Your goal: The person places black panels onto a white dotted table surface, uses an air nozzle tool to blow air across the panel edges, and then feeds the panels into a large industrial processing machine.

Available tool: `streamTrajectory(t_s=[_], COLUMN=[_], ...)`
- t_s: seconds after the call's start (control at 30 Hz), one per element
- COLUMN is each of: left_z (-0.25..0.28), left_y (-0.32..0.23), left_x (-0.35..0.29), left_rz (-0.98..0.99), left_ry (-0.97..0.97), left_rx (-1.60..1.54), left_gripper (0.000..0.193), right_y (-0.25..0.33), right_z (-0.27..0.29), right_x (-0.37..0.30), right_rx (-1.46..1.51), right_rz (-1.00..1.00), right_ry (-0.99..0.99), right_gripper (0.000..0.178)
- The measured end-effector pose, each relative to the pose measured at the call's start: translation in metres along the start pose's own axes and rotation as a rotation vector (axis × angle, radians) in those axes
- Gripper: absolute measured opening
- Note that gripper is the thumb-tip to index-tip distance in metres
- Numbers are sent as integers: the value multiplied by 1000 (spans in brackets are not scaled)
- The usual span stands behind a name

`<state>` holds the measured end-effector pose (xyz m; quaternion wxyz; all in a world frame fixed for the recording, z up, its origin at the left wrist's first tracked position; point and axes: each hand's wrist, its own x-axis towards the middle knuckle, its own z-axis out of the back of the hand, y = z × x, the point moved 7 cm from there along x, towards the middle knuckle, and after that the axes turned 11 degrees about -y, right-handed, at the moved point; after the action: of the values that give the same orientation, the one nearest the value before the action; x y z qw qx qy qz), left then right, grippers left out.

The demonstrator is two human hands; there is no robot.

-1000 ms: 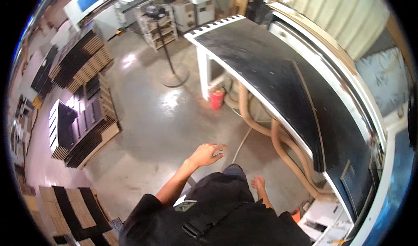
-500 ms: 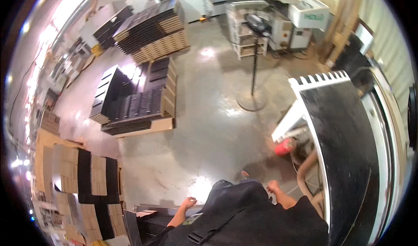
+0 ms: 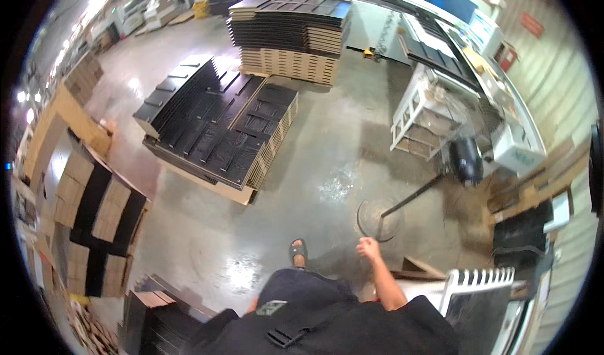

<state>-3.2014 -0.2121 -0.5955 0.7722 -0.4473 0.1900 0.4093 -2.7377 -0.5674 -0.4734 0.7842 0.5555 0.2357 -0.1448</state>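
Note:
My right hand (image 3: 369,248) swings out in front of my body, its fingers loosely curled, with nothing visible in them. It is above the concrete floor and nearest to the round base (image 3: 380,220) of a pedestal fan, apart from it. Behind my dark clothing my left hand is hidden; only a sliver of the left arm (image 3: 253,305) shows. One sandalled foot (image 3: 297,252) is stretched forward on the floor. The black fan head (image 3: 465,161) stands ahead on the right, on a slanting pole.
Stacks of dark panels stand on the left (image 3: 220,128) and farther ahead (image 3: 289,34). Striped cardboard stacks (image 3: 100,204) line the near left. At right are a white slatted rack (image 3: 420,119), a long machine (image 3: 434,3) and a white-edged bench (image 3: 481,305).
I have moved forward and the view has turned right. The panel stacks and fan look closer, and the white-edged bench has dropped to the lower right. My left hand has gone out of sight.

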Motion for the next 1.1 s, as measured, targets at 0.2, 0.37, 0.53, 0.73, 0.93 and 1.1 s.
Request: streamTrajectory(t_s=[0.2,0.37,0.53,0.73,0.93,1.1], left_z=[131,279,305,290,194,204], left_y=[-110,-268,-453,-550,-632,-725], left_x=[172,302,417,530,625,720], left_rz=[283,60,-6,-300,-253,-271], left_ry=[11,-338,-309,-185,144,94], left_rx=[12,-317,-358,-56,145,179], left_gripper=[36,29,25,23,39,38], right_y=[-33,-55,-66,243,492,517], right_z=[-24,-53,-86,-139,-108,-94], right_x=[20,105,291,514,632,736], right_rx=[-35,-166,-430,109,210,154], right_rz=[-372,-314,-200,-53,13,88], right_ry=[37,26,50,85,-64,-70], right_gripper=[25,21,31,20,24,24])
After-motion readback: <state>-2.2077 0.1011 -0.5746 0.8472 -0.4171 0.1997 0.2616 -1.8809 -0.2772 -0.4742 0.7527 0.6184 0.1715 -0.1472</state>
